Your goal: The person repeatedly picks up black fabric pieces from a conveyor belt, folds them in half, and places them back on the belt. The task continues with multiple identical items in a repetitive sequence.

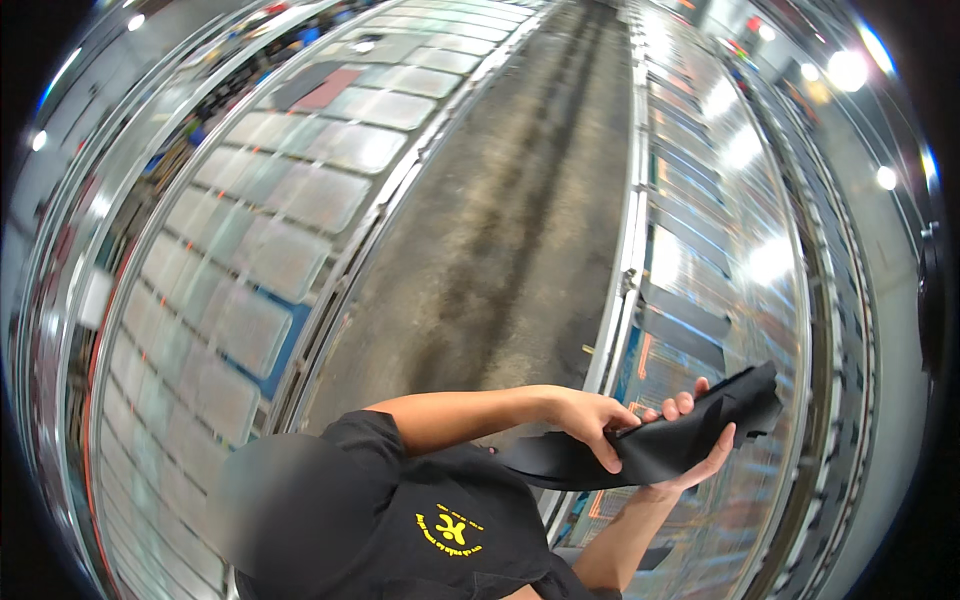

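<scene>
My left hand [598, 426] grips the near edge of a bundle of black sheet material [675, 442] between thumb and fingers. From below, my right hand [697, 465] supports the folded or rolled bundle, its thumb on one side and its fingertips showing past the other. One end of the bundle points to the upper right with uneven layered edges; the other hangs towards my black T-shirt [480, 510]. Part of the right palm is hidden by the material. The bundle is held above the long table on the right, over its near edge.
The right-hand table's metal rail [626, 285] runs beside flat dark pieces [684, 326] on its glossy surface. A concrete aisle [487, 247] separates it from a long table on the left with rows of translucent panels [251, 330] and a reddish sheet [326, 90].
</scene>
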`<state>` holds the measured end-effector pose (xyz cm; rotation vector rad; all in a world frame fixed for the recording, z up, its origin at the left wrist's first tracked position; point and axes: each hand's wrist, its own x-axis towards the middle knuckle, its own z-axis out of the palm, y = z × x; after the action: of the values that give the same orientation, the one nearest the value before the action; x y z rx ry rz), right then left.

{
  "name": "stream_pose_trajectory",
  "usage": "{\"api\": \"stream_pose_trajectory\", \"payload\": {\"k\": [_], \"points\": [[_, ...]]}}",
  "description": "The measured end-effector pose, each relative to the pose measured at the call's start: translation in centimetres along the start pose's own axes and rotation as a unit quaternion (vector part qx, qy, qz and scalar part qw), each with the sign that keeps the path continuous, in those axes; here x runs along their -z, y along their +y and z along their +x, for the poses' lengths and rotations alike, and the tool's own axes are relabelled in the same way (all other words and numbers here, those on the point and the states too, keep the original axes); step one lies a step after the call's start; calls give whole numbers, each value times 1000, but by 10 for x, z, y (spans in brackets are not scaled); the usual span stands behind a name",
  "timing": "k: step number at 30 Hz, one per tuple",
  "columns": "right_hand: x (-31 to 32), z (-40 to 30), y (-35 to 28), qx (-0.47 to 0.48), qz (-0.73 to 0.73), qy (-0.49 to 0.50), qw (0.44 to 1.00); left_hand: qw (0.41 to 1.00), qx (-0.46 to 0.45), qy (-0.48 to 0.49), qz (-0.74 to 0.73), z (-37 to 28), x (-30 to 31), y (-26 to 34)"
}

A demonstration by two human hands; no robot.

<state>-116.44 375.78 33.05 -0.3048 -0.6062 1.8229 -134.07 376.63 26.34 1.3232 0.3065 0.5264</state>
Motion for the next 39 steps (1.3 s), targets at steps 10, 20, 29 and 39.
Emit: {"api": "stream_pose_trajectory", "payload": {"k": [10, 20, 29, 39], "points": [[48, 38, 78, -242, -316, -68, 915, 862, -176, 465, -101, -113, -23, 13], [-31, 52, 245, -448, -326, -188, 811, 668, -287, 553, -407, -291, 44, -31], [-121, 173, 399, -540, -427, -211, 694, 492, -410, 641, -423, -495, 182, -27], [-71, 281, 585, -423, -681, -343, 490, 314, -309, 878, -188, -639, 263, -152]]}}
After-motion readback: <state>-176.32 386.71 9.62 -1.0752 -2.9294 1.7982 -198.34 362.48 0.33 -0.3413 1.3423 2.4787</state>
